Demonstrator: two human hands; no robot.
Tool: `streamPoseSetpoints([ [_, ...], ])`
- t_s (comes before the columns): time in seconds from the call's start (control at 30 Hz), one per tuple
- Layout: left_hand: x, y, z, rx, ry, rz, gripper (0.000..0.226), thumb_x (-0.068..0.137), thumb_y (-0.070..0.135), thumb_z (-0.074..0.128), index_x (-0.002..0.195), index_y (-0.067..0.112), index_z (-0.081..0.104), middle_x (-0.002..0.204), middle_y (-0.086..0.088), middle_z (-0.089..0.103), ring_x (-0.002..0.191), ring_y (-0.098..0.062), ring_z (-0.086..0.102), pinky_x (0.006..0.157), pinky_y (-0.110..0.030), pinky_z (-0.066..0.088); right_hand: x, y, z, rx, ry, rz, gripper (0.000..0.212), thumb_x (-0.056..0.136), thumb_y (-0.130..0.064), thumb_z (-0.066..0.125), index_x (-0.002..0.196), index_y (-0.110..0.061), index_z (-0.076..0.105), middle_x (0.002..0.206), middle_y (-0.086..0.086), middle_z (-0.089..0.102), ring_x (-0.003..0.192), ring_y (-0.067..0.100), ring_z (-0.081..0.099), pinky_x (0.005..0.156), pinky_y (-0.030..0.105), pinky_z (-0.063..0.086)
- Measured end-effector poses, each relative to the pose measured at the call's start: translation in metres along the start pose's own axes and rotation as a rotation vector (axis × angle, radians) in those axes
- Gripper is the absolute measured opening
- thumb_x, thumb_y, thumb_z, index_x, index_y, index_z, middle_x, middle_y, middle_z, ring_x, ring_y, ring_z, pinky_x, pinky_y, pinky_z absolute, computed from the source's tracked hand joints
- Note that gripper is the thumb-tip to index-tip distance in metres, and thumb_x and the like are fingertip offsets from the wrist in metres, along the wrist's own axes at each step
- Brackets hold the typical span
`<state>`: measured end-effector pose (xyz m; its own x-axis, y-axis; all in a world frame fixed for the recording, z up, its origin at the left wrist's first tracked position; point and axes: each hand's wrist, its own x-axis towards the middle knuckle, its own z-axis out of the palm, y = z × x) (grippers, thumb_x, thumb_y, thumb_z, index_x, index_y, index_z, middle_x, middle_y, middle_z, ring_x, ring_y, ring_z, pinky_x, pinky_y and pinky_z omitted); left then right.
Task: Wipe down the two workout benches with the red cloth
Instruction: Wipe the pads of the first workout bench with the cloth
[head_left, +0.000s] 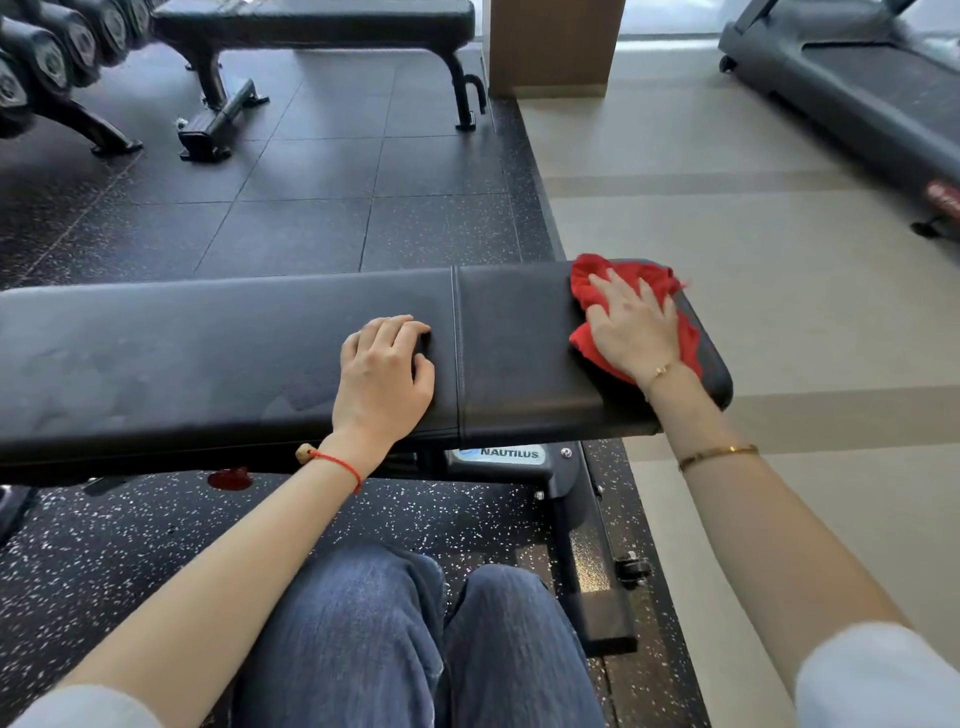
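Red cloth (618, 291) bunched under right hand (636, 327), fingers spread flat, pressing it onto the right-hand end of the near bench (208, 358). Left hand (384, 379) rests on the pad just left of the cross seam, fingers loosely curled, holding nothing; looks like a brace. Faint smears show on the long pad section to the left. Judged step: wiping the first bench, at its short end section. Next move probably calls for sweeping the cloth leftward past the seam, lifting the left hand clear. Second bench (322, 21) stands well apart beyond the rubber floor (291, 208).
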<state>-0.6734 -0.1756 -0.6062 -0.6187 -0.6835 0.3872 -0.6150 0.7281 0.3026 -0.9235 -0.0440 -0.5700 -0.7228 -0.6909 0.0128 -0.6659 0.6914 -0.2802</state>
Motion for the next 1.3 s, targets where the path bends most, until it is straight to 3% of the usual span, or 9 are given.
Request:
streamPoseSetpoints([
  [0.23,0.001,-0.002,-0.003,-0.017,-0.007,0.001,0.031,0.091,0.018,0.055,0.122,0.018,0.063,0.131,-0.001,0.061,0.127,-0.023,0.05,0.108,-0.041,0.033,-0.05,-0.047,0.019,-0.009,-0.069,-0.435,0.052,0.095,-0.033,0.04,0.147,-0.037,0.034,0.158,-0.016,0.025,0.149,0.017,0.015,0.121,0.044,0.005],
  [0.33,0.0,-0.004,-0.003,-0.017,-0.018,0.008,0.032,0.093,0.019,0.055,0.123,0.019,0.062,0.133,0.0,0.06,0.128,-0.023,0.049,0.109,-0.041,0.033,-0.064,-0.02,0.017,-0.028,0.009,-0.374,0.054,0.094,-0.031,0.043,0.147,-0.038,0.036,0.157,-0.016,0.028,0.148,0.017,0.017,0.121,0.044,0.003],
  [0.43,0.001,-0.003,-0.003,-0.013,-0.023,0.008,0.032,0.093,0.019,0.054,0.124,0.018,0.061,0.134,-0.001,0.06,0.129,-0.023,0.049,0.11,-0.041,0.033,-0.054,0.007,0.009,-0.026,0.071,-0.187,0.054,0.093,-0.029,0.044,0.147,-0.036,0.037,0.157,-0.014,0.029,0.148,0.02,0.018,0.121,0.046,0.002],
  [0.63,0.0,0.001,-0.003,0.004,-0.018,-0.001,0.033,0.093,0.017,0.054,0.125,0.017,0.061,0.133,-0.003,0.059,0.129,-0.024,0.049,0.111,-0.042,0.033,0.011,0.01,0.002,0.012,0.012,0.04,0.054,0.097,-0.035,0.032,0.15,-0.035,0.029,0.161,-0.011,0.019,0.149,0.025,0.012,0.12,0.052,-0.003],
  [0.8,0.001,0.001,-0.002,0.005,-0.009,-0.014,0.032,0.091,0.018,0.054,0.123,0.018,0.061,0.131,-0.001,0.059,0.128,-0.023,0.049,0.111,-0.042,0.034,0.036,-0.035,0.006,-0.047,-0.061,-0.15,0.052,0.097,-0.035,0.032,0.149,-0.036,0.03,0.161,-0.014,0.02,0.149,0.023,0.013,0.12,0.05,0.001],
  [0.97,0.001,0.0,0.001,0.0,0.007,-0.018,0.032,0.089,0.018,0.056,0.121,0.018,0.062,0.13,-0.001,0.061,0.126,-0.023,0.051,0.109,-0.042,0.035,-0.013,-0.09,0.029,-0.015,-0.124,-0.496,0.053,0.096,-0.034,0.037,0.149,-0.037,0.031,0.16,-0.015,0.022,0.15,0.019,0.012,0.121,0.047,0.0],
  [1.03,0.001,-0.001,0.001,0.0,0.008,-0.013,0.032,0.09,0.018,0.056,0.121,0.018,0.062,0.131,-0.001,0.061,0.126,-0.023,0.051,0.109,-0.042,0.035,-0.036,-0.086,0.029,0.021,-0.118,-0.55,0.055,0.095,-0.033,0.04,0.149,-0.037,0.032,0.159,-0.015,0.023,0.15,0.018,0.012,0.122,0.046,-0.001],
  [1.17,0.0,-0.004,0.001,-0.01,0.002,-0.001,0.033,0.092,0.021,0.054,0.124,0.02,0.061,0.133,0.001,0.06,0.128,-0.021,0.05,0.111,-0.042,0.035,-0.053,-0.041,0.021,0.004,-0.029,-0.461,0.056,0.093,-0.031,0.044,0.148,-0.036,0.035,0.158,-0.015,0.027,0.149,0.018,0.017,0.121,0.045,0.004],
  [1.3,-0.001,-0.004,0.002,0.0,0.0,0.0,0.033,0.093,0.02,0.052,0.125,0.019,0.061,0.134,0.0,0.06,0.129,-0.022,0.05,0.111,-0.041,0.035,-0.029,0.003,0.009,-0.038,0.018,-0.212,0.055,0.094,-0.031,0.042,0.148,-0.035,0.035,0.158,-0.011,0.027,0.148,0.022,0.018,0.121,0.047,0.003],
])
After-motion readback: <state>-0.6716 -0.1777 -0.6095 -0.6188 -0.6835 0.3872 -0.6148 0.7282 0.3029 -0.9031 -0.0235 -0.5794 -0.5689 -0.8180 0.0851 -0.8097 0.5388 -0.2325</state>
